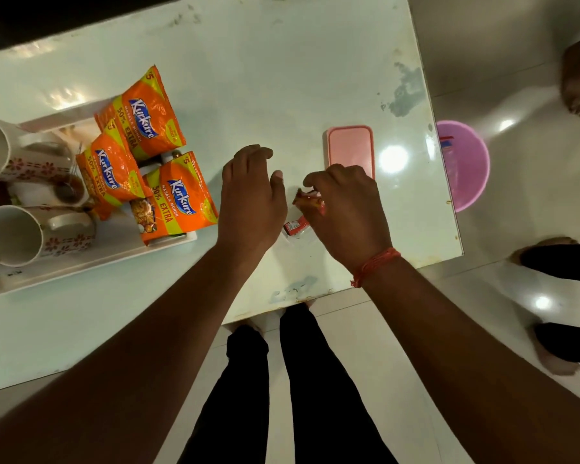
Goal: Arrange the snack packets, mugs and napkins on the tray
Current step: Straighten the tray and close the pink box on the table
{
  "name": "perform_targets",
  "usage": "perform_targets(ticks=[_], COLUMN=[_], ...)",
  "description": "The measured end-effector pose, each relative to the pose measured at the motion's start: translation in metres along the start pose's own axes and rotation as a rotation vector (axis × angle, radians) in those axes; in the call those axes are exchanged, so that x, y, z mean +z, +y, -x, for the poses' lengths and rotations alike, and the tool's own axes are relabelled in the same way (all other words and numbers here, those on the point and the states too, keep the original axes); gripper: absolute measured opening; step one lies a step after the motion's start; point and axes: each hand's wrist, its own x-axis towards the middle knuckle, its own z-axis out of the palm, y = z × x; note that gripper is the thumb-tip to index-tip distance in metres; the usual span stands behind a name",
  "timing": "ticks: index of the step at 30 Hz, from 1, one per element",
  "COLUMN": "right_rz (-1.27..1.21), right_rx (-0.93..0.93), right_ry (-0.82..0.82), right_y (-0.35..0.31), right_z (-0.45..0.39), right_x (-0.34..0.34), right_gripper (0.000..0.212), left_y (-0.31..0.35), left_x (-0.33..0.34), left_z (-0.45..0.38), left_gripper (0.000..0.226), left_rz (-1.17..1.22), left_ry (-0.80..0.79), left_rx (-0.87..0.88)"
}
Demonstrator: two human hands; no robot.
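Your tray (91,262) holds three snack packets (178,195) and two mugs (17,236); your right hand (345,209) pinches a small wrapper (310,199), left hand (252,199) open, empty.

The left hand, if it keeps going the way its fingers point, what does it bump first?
Probably nothing soon. The left hand points up across the bare table; the way looks free to the far edge, though its height is unclear.

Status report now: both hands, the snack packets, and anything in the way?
Left hand open, empty. Right hand pinching small wrapper. Three snack packets on tray beside mugs. Nothing in the way.
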Motion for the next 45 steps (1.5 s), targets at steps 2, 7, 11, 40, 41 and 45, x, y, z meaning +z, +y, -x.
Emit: perform_targets(ticks=[2,7,11,40,41,45], right_rz=[-0.070,-0.046,0.213,-1.041,-1.033,-1.030], right_rx=[0.062,0.343,0.364,0.901,0.929,0.995], right_ry=[0.042,0.100,-0.126,0.219,0.244,0.332], right_y=[0.004,0.043,0.055,-0.042,-0.042,-0.042], right_z=[-0.003,-0.034,-0.059,0.052,0.053,0.052], right_x=[-0.002,-0.007,0.004,0.019,0.021,0.029], right_gripper=[0.033,0.051,0.070,0.019,0.015,0.006], left_y=[0.000,-0.001,0.001,0.019,0.020,0.022], left_x=[-0.001,-0.006,-0.005,-0.010,-0.007,0.004], left_z=[-0.002,-0.006,-0.005,0.000,0.001,0.004], left_gripper=[0.032,0.029,0.029,0.023,0.023,0.022], left_rz=[0.028,0.098,0.168,0.244,0.213,0.118], left_ry=[0.006,0.045,0.053,-0.196,-0.192,-0.150], left_rx=[0.007,-0.022,-0.084,-0.035,-0.004,0.088])
